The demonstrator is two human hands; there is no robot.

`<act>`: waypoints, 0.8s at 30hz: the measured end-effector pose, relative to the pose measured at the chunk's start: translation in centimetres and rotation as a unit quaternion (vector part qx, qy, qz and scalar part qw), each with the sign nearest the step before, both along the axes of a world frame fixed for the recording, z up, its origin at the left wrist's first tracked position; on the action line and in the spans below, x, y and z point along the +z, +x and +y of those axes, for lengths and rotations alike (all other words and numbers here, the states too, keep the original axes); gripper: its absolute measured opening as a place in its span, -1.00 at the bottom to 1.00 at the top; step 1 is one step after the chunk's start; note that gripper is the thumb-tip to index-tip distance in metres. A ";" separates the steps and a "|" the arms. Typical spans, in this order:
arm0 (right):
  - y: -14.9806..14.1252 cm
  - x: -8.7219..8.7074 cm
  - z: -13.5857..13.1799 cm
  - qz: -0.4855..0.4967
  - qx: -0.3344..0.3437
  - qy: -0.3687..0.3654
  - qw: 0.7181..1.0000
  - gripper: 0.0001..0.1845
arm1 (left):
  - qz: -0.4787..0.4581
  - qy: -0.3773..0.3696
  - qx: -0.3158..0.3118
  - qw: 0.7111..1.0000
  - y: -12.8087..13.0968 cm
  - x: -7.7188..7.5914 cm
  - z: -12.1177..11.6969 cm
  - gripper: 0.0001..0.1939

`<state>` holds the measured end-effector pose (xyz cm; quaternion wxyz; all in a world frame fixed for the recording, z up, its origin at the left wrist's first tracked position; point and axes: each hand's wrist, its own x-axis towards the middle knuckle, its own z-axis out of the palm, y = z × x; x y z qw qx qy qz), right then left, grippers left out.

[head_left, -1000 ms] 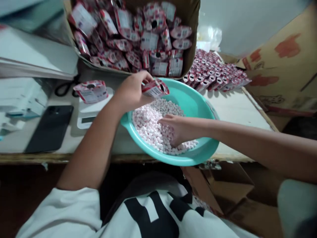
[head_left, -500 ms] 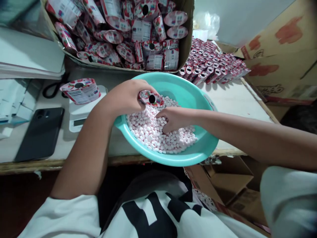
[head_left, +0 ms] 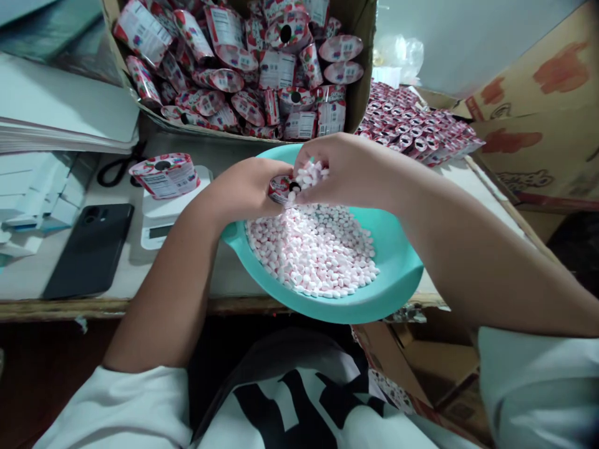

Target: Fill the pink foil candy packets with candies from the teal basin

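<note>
My left hand (head_left: 255, 187) is wrapped round a red-and-white printed pack (head_left: 279, 188) with a dark round hole in its top. Cupped over that hole, my right hand (head_left: 339, 171) holds a heap of small white-pink candies (head_left: 312, 174) against the opening. Both hands are above a turquoise basin (head_left: 322, 308), whose bottom is covered by loose candies of the same kind (head_left: 313, 255). The pack's lower part is hidden by my left hand.
Left of the basin, one pack (head_left: 167, 176) stands on a white scale (head_left: 152, 234), near a phone (head_left: 88, 249) and black scissors (head_left: 112, 171). A carton (head_left: 369, 68) full of packs is behind. Many flat packs (head_left: 421, 128) lie back right. Large boxes (head_left: 528, 137) stand at the right.
My right hand has risen out of the candies in the basin with a handful and moved up to the pack's hole. My left hand still grips the pack. The view has shifted slightly.
</note>
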<state>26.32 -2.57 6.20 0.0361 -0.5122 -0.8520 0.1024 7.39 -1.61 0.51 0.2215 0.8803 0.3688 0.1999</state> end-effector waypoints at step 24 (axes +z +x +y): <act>4.0 -6.3 -5.3 -0.049 0.058 -0.273 0.959 -0.01 | 0.089 0.029 0.054 0.994 0.4 0.0 -0.6 -0.55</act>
